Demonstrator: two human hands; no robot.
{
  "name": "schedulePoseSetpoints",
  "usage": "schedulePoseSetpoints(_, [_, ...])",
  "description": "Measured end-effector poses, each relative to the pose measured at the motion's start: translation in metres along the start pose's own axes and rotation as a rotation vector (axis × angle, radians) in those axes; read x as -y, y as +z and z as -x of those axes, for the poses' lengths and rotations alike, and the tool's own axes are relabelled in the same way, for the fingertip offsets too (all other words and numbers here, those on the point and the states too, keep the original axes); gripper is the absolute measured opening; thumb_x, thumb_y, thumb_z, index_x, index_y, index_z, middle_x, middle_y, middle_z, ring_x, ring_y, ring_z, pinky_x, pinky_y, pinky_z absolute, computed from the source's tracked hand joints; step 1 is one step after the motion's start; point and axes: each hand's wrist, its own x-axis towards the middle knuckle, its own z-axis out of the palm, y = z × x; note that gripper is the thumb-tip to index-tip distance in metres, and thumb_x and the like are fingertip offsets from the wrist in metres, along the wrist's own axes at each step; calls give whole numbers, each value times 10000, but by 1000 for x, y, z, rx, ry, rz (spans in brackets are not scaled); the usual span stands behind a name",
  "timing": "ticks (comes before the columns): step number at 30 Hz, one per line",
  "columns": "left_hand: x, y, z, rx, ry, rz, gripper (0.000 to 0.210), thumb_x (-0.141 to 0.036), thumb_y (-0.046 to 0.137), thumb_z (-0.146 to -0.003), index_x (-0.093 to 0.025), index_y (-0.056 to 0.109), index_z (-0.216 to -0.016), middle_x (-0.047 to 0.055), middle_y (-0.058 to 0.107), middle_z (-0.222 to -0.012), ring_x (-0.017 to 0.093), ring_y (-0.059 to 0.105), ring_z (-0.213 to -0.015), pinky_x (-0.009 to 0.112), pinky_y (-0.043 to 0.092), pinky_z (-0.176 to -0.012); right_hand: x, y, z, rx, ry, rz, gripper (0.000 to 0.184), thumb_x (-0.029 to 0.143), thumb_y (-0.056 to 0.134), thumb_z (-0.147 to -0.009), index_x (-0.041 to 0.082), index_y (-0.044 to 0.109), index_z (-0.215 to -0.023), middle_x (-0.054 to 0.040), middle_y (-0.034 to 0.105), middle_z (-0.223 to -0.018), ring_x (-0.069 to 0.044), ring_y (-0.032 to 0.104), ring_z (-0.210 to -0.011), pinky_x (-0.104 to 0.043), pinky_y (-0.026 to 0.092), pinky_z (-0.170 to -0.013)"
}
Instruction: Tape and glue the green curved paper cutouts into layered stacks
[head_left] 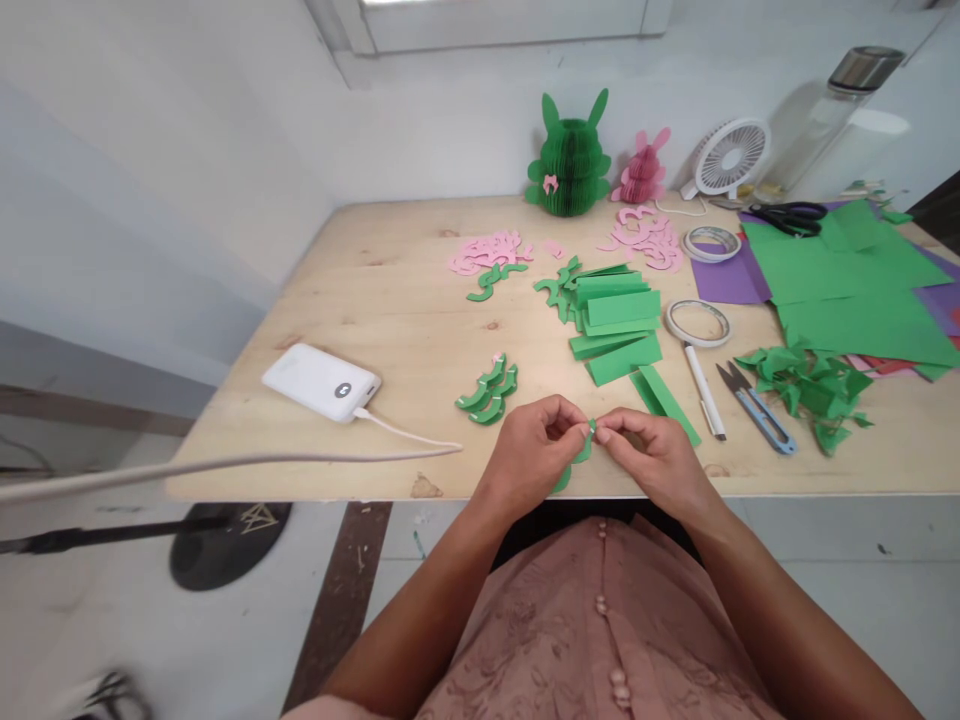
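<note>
Near the table's front edge, my left hand (538, 440) pinches a small curved green paper cutout (583, 452) with a whitish strip at its top end. My right hand (651, 447) has thumb and forefinger pinched at that same end; whatever lies between them is too small to make out. Left of my hands are several similar curved green paper pieces (487, 392) with pale strips on them. Beyond my hands sits a pile of folded green paper strips (619, 315), and a single folded strip (666, 403) lies by my right hand.
A white power bank (321, 382) with a cable is at the left. Tape rolls (698, 322), a white pen (705, 392), blue thread snips (757, 408) and green scraps (814, 385) lie rightward. Pink cutouts (491, 252), a green paper rabbit (574, 165) and a fan (731, 158) stand farther back.
</note>
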Motion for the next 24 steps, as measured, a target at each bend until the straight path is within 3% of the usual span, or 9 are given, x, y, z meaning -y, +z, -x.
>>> schedulePoseSetpoints(17, [-4,-3,-1,33,76,-164,98,-198,559,-753,-166,622,-686,-21,600,-630,104,527,-604,210,390,-567,3,-4,-2,27,-31,100,218,327,526,-830,189,645,-709,9,629,-652,-130,550,-604,-234,401,-571])
schedulePoseSetpoints(24, [-3,-2,-2,24,42,-86,86,-203,566,-744,-161,617,-689,-28,586,-623,95,517,-592,203,393,-559,3,-4,-3,38,-50,61,253,328,497,-857,182,603,-681,21,560,-610,-113,499,-583,-226,360,-547])
